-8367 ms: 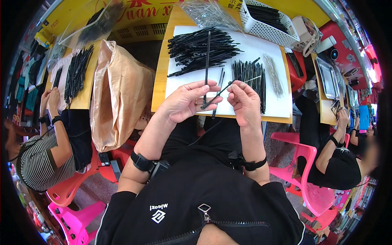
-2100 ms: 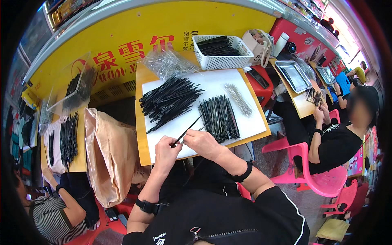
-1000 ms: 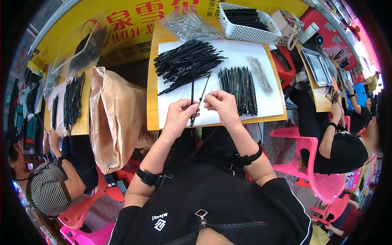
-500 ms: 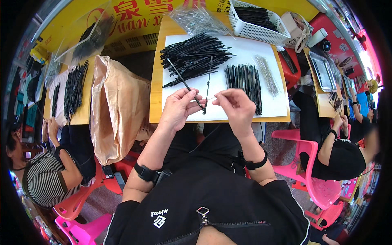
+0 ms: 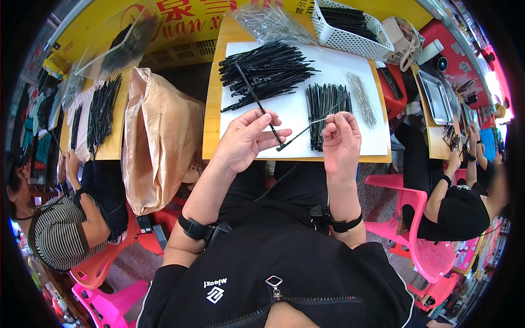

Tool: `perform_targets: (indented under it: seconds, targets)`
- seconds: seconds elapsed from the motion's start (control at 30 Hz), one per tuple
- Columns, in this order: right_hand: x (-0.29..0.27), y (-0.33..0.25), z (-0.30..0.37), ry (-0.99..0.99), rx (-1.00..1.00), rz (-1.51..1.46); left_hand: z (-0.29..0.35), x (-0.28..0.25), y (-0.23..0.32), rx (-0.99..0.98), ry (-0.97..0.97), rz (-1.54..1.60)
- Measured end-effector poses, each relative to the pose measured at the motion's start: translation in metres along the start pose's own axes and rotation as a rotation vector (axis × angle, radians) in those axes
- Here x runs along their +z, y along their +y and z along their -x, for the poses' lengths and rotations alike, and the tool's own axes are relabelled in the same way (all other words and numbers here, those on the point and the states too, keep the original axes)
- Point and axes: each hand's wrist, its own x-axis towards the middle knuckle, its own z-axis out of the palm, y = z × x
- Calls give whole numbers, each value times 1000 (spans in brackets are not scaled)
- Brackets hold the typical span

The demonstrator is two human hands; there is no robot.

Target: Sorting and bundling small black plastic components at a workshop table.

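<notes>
Head view, with right hand (image 5: 342, 143) farther from left hand (image 5: 240, 145) than half a second ago; now tilting a second black strip (image 5: 298, 135) rightward from beside the left fingers, rather than nearly upright as then; still gripping a long black strip (image 5: 252, 94) between left thumb and fingers, slanting far and left toward the loose black pile (image 5: 273, 65); right fingertips pinched on a thin pale strand (image 5: 322, 118), too fine to trace fully; both strips between the hands, above a white sheet (image 5: 377, 139), near a neat black row (image 5: 320, 98)
</notes>
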Motion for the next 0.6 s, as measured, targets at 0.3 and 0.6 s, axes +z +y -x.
perform_targets:
  seconds: [0.3, 0.6]
  targets:
    - [-23, 10, 8, -94, 329, 118, 1, -4, 0, -24, -3, 127]
    - [3, 5, -5, -173, 357, 97, 6, 1, -4, -25, -68, 5]
